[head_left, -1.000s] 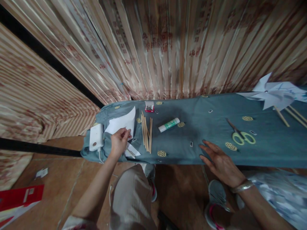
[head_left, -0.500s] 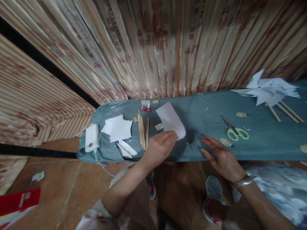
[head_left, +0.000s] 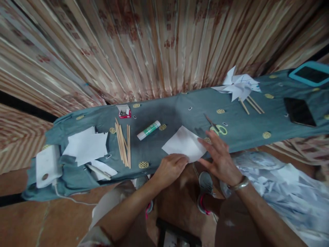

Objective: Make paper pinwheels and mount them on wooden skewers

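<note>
A square white sheet of paper [head_left: 183, 143] hangs over the front part of the cloth-covered table, with one corner pointing away from me. My left hand [head_left: 171, 169] pinches its near edge, fingers closed. At the sheet's right corner is my right hand [head_left: 220, 159], wearing a silver bracelet, its thumb and fingers spread apart around the edge. Just beyond those fingertips lie green-handled scissors [head_left: 218, 129], partly covered by the hand. A glue stick [head_left: 148, 130] with a green label lies left of the paper.
Wooden sticks [head_left: 122, 145], a small red box [head_left: 124, 112], cut paper pieces [head_left: 87, 145], a pen [head_left: 97, 171] and a white corded device [head_left: 47, 166] lie left. Paper pinwheels [head_left: 238, 87], a black phone [head_left: 299, 111] and a blue-framed tablet [head_left: 312, 73] lie right. A bag of scraps [head_left: 288, 192] stands below.
The view has swung right, bringing the phone and tablet into sight. The paper moved off the glue stick toward me and flattened; my right hand came to its right corner.
</note>
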The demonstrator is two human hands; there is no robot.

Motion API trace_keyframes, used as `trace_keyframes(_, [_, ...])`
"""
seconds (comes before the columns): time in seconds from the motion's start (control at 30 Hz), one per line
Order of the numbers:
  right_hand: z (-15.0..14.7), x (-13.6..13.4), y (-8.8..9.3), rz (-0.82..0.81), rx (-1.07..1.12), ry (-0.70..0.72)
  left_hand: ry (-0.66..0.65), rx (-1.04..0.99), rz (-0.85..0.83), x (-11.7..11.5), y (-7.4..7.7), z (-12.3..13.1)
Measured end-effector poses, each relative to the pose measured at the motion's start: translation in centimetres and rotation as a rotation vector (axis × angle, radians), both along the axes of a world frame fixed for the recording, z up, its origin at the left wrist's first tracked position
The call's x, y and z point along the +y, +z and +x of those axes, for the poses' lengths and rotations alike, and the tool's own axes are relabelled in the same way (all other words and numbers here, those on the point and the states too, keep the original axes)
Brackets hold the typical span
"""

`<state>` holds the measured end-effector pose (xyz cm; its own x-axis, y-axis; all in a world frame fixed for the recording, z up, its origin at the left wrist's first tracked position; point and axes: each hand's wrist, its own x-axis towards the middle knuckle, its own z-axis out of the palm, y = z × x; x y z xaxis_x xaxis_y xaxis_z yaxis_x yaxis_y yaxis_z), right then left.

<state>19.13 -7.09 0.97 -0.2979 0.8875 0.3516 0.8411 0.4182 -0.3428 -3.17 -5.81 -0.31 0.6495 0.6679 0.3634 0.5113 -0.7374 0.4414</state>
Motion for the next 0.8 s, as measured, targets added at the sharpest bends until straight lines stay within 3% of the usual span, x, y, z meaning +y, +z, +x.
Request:
trace_keyframes(0.13, [-1.3, -0.2, -0.1, -0.108, 0.146, 0.113, 0.04, -0.078, -0.074, 0.5, 0.3, -0.2])
trace_keyframes(0.3, [-1.9, 1.0, -0.6, -0.217, 0.266, 0.017, 0.109, -0.069, -0.191, 2.2, 0.0, -1.3])
trace_keyframes(0.57, [-1.5, 4.5, -0.9, -0.199, 0.285, -0.15, 0.266, 0.005, -0.245, 4.1, -0.6, -2.0])
trace_keyframes(0.8, [-1.7, 6.8, -2.1, -0.127, 0.171, -0.12, 0.315, 0.005, -0.235, 4.3, -0.9, -2.1])
